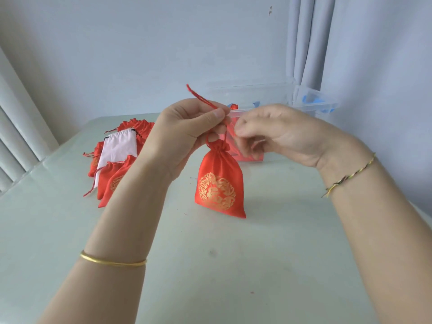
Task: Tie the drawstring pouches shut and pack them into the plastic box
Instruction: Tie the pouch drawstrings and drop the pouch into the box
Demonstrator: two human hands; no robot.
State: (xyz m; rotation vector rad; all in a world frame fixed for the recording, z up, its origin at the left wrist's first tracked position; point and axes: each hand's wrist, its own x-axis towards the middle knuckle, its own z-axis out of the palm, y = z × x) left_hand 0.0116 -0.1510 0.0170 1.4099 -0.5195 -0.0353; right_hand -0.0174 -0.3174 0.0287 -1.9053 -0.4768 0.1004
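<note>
A red satin pouch [218,183] with a gold round emblem hangs above the table, its neck gathered tight. My left hand [184,134] pinches its red drawstring between thumb and forefinger, and the cord's loose end sticks up to the left. My right hand [278,134] faces it with curled fingers working the other strand; that part is blurred. Behind my hands stands the clear plastic box [247,99], with red pouches partly visible inside it.
A pile of red pouches [117,176] with a white pouch [117,146] on top lies at the left of the pale green table [210,265]. The box's open lid with blue clips [313,101] stands at the back right. A wall and curtain are close behind.
</note>
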